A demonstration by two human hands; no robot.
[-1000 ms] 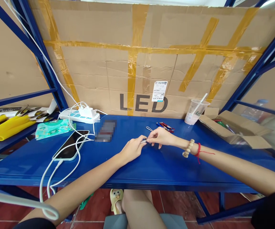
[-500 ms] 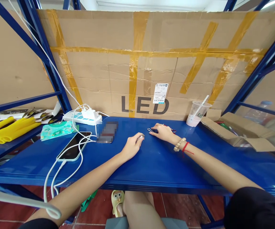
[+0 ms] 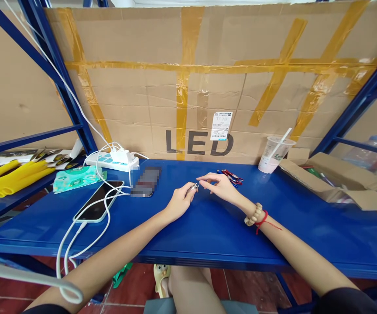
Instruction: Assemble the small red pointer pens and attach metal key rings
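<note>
My left hand rests low over the blue shelf, closed around a small silver metal piece whose end sticks out past the thumb and forefinger. My right hand is close by on the right, its thumb and forefinger curled together near that metal end. Whatever lies between those fingertips is too small to make out. Behind my right hand lies a small heap of thin red and blue pieces, partly covered by the hand.
A phone with a white cable, a darker phone and a power strip lie left. A tissue pack sits beside them. A plastic cup with straw and an open cardboard box stand right, before a large carton.
My right hand has drawn back from the red and blue pieces towards my left hand, uncovering more of them. The pale loop by its fingertips no longer shows. My left hand stays put.
</note>
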